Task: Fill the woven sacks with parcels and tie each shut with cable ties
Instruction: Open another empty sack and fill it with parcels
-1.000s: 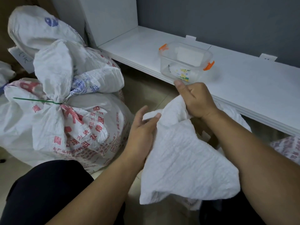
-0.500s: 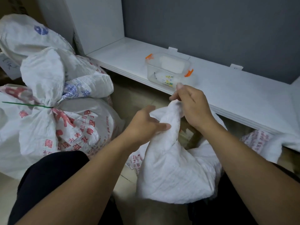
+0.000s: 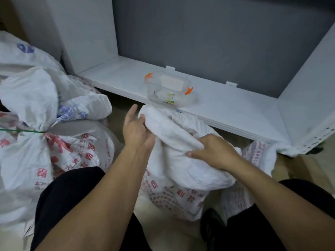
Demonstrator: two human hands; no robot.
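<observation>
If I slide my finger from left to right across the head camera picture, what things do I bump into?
Tied sack with its green cable tie → left hand → open sack that both hands grip → right hand → white shelf end wall on the far right.

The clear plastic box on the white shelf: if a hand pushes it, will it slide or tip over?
The clear plastic box would probably slide, not tip: it sits low and wide on the smooth white shelf. It looks nearly empty, so likely light. Its orange clips might catch fingers.
</observation>
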